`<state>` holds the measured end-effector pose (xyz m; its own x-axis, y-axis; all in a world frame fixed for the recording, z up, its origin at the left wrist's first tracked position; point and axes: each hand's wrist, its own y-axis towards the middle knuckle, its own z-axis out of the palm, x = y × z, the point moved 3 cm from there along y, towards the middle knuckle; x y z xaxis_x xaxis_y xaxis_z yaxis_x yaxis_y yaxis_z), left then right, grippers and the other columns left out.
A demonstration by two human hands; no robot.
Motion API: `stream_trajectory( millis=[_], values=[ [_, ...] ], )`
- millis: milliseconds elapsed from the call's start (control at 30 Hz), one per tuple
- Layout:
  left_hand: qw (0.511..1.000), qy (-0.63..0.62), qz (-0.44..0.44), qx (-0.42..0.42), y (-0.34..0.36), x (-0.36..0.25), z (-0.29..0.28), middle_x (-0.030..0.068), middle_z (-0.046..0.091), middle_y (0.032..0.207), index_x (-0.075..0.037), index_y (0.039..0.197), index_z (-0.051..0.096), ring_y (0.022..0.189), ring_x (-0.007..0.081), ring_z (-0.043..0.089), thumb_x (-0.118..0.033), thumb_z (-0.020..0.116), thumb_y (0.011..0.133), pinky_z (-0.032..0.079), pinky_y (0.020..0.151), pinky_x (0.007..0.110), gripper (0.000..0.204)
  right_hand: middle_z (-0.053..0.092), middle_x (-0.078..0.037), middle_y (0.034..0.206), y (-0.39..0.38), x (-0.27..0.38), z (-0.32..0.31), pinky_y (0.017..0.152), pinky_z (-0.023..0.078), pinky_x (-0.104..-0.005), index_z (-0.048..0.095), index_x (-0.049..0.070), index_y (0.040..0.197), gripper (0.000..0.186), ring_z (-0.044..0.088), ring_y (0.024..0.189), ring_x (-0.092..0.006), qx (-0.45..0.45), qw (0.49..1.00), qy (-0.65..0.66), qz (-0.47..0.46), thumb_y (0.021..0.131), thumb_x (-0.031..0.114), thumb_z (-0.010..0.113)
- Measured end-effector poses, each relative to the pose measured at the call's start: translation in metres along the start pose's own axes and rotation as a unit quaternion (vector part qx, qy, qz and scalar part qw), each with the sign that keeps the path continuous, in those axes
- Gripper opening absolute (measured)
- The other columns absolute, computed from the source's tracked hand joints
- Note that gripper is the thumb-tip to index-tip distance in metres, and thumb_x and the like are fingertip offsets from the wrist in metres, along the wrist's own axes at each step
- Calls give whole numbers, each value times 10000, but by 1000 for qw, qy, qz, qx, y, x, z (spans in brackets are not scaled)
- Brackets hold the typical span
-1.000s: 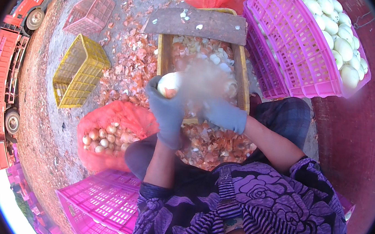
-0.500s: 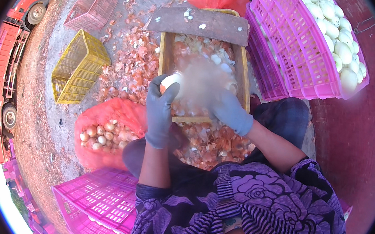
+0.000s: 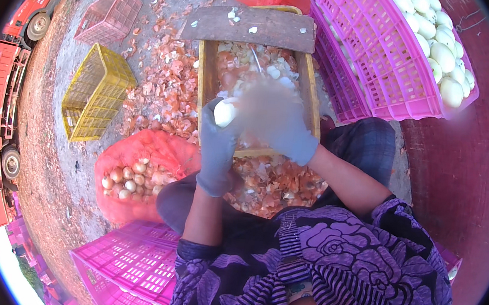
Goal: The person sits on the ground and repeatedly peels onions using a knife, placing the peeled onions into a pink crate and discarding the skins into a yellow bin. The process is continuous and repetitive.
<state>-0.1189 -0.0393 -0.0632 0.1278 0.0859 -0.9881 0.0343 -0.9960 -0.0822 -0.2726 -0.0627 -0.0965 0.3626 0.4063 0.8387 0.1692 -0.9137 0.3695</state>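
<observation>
Nearest, a purple patterned sleeve fills the lower part of the view, with both forearms reaching up from it. The left hand, in a grey-blue glove, is closed around a peeled white onion, gripping it from below so the pale top shows above the fingers. The right hand, gloved the same way, sits just beside the onion and is smeared by motion blur, so whether it grips anything cannot be told; the two hands are close together over the near end of a wooden box. That box holds loose onion skins and pale scraps, and a dark board lies across its far end. Orange-brown peelings are scattered on the ground to the left of the box and heaped by the knees. Further left, a red mesh sack lies open with unpeeled onions inside. A pink plastic crate sits at the lower left. Beyond, a yellow crate and a smaller pale pink crate stand on the dirt, while at the upper right a large pink crate holds many peeled white onions.
</observation>
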Motion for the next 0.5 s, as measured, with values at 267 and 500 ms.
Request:
stream_trajectory(
  millis=[267, 500],
  values=[
    [941, -321, -100, 42, 2, 4, 0, 145, 610, 1239, 58, 1303, 561, 1162, 237, 599, -345, 451, 1084, 523, 1011, 388, 472, 718, -158, 1060, 0, -78, 4, 850, 542, -379, 538, 50, 1436, 568, 694, 956, -232, 74, 994, -46, 65, 910, 213, 680],
    [942, -326, -70, -30, 9, 16, -8, 129, 606, 1195, 38, 1298, 551, 1119, 221, 605, -341, 453, 1097, 527, 1013, 382, 439, 693, -182, 924, -27, 14, -9, 712, 542, -419, 393, 73, 1550, 637, 683, 778, -281, 196, 977, -48, 77, 948, 167, 578]
  ],
)
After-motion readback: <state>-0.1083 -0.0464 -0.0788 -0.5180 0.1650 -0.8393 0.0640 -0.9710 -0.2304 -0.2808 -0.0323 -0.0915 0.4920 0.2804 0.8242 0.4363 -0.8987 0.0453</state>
